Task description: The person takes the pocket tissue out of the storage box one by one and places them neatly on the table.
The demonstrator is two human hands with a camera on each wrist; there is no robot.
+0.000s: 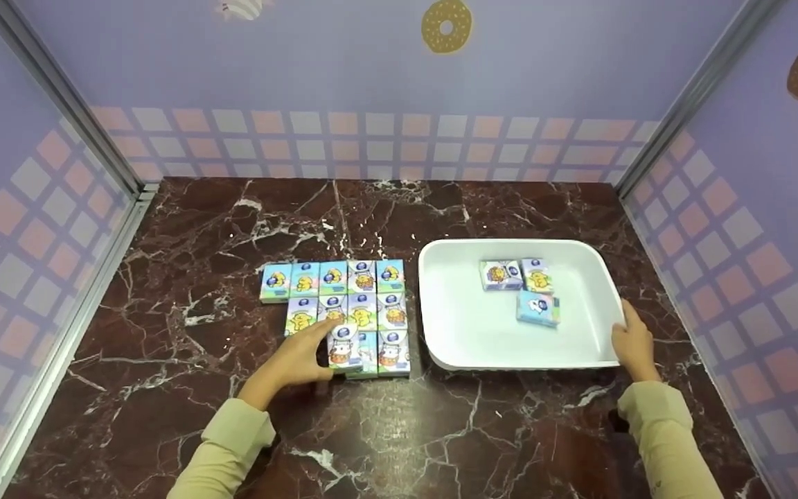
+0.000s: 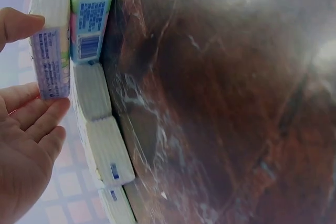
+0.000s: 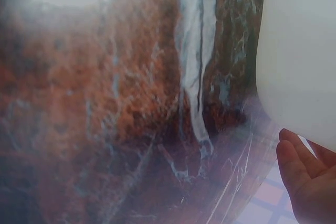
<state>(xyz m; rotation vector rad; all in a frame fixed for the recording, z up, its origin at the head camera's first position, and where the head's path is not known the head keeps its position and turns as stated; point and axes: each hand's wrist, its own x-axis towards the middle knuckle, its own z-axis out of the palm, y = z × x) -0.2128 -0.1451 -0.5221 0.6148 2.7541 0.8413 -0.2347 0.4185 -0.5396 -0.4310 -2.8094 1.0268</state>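
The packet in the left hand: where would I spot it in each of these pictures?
Head: the packet is below and left of centre, between the left hand's thumb and fingers.
Left wrist: upper left, the packet nearest the fingertips.
Right wrist: not in it.
Shared landmark: the dark, marbled tabletop shows in all three.

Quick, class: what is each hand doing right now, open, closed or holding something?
Left hand: holding a tissue pack.
Right hand: holding the white tub.
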